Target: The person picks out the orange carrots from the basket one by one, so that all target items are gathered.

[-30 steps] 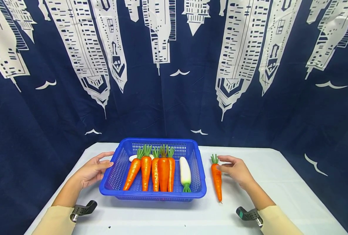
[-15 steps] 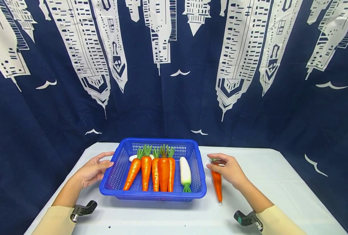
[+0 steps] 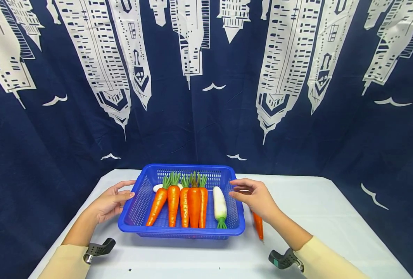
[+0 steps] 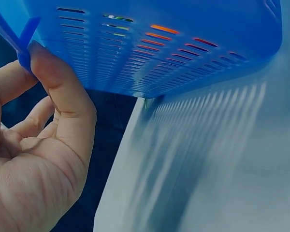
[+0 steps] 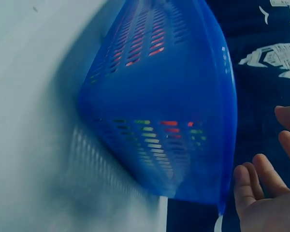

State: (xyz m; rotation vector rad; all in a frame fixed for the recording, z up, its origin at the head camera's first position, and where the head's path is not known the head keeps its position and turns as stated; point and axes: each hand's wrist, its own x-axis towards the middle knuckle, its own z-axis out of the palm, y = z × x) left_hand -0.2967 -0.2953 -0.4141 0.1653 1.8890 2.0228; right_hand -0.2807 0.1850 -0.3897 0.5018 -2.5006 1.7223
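A blue plastic basket [image 3: 215, 231] holds several orange carrots [image 3: 173, 201] with green tops. On its right side lies a white radish [image 3: 220, 203], leaves toward the front. Another white piece [image 3: 157, 187] shows partly behind the carrots. My left hand [image 3: 110, 202] pinches the basket's left rim between thumb and fingers, as the left wrist view shows. Over the right rim hovers my right hand [image 3: 253, 197], fingers spread and holding nothing; the right wrist view has its fingertips [image 5: 241, 176] beside the rim. One carrot [image 3: 258, 226] lies on the table, its top hidden under my right hand.
The white table [image 3: 332, 217] ends at the back against a dark blue curtain [image 3: 206, 128] printed with white buildings and birds. Two small dark specks lie near the front of the table. Each wrist wears a black strap [image 3: 99, 248].
My right hand has moved left, off the loose carrot and over the basket's right rim, without taking the carrot. The left hand and the basket have stayed put.
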